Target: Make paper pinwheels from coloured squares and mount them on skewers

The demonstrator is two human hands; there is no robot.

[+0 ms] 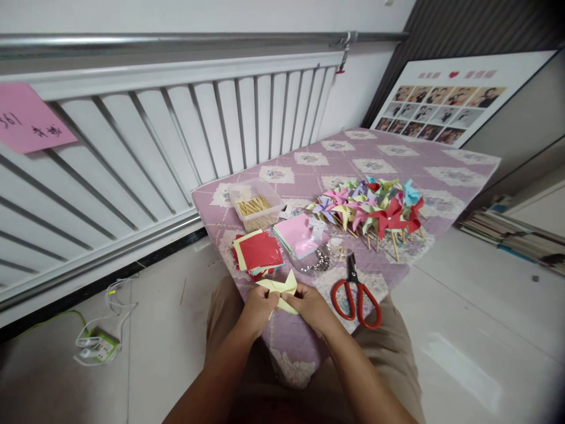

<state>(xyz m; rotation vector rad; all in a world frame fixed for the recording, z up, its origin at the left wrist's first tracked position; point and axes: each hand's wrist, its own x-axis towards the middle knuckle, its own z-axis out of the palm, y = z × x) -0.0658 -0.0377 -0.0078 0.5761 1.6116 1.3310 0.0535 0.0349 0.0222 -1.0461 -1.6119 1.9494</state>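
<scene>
Both hands hold one pale yellow folded paper piece (pixel 282 290) over the near edge of a small table with a purple patterned cloth (pixel 388 159). My left hand (pixel 258 309) pinches its left side and my right hand (pixel 311 306) pinches its right side. Its pointed flaps stick up above the fingers. Red-handled scissors (pixel 356 294) lie just right of my right hand. A stack of red and yellow paper squares (pixel 258 252) sits just beyond my left hand.
A pile of coloured paper pinwheels on sticks (pixel 375 209) fills the table's middle. A clear box of wooden sticks (pixel 256 207), pink paper squares (pixel 298 234) and small metal bits (pixel 318 262) lie nearby. A white radiator (pixel 176 129) stands left; a power strip (pixel 99 347) lies on the floor.
</scene>
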